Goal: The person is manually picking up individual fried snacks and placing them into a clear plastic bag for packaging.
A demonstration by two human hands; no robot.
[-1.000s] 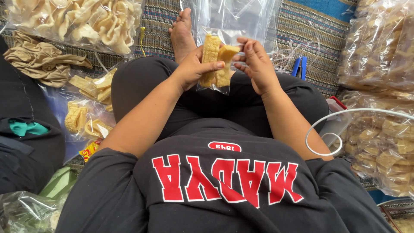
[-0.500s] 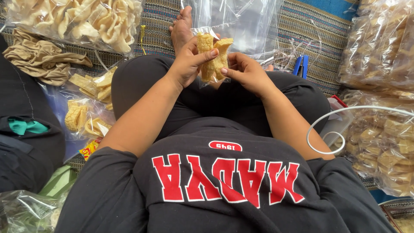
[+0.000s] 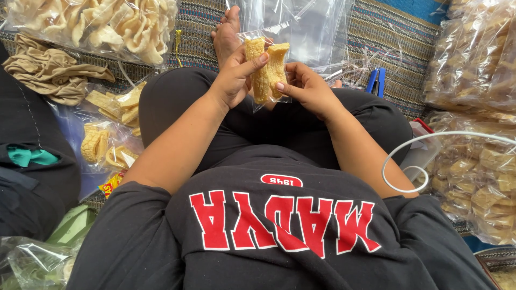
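I sit cross-legged on a woven mat (image 3: 392, 32) and look down at my lap. My left hand (image 3: 234, 80) and my right hand (image 3: 306, 88) both grip a small clear plastic bag of yellow crackers (image 3: 267, 67), held upright above my knees. The left thumb presses the bag's left side; the right fingers pinch its lower right edge. Two or three ridged cracker pieces stand inside it. My bare foot (image 3: 228, 29) shows just beyond the hands.
A pile of empty clear bags (image 3: 312, 24) lies ahead. Large bags of crackers sit at top left (image 3: 91, 24) and along the right (image 3: 473, 59). Small filled packs (image 3: 110, 126) lie at left. A blue clip-like tool (image 3: 377, 80), a white cable (image 3: 424, 142) and beige cloth (image 3: 51, 70) are nearby.
The cracker bag has turned more upright and risen slightly. My hands have drawn closer together around it, the left thumb now pressing on its side.
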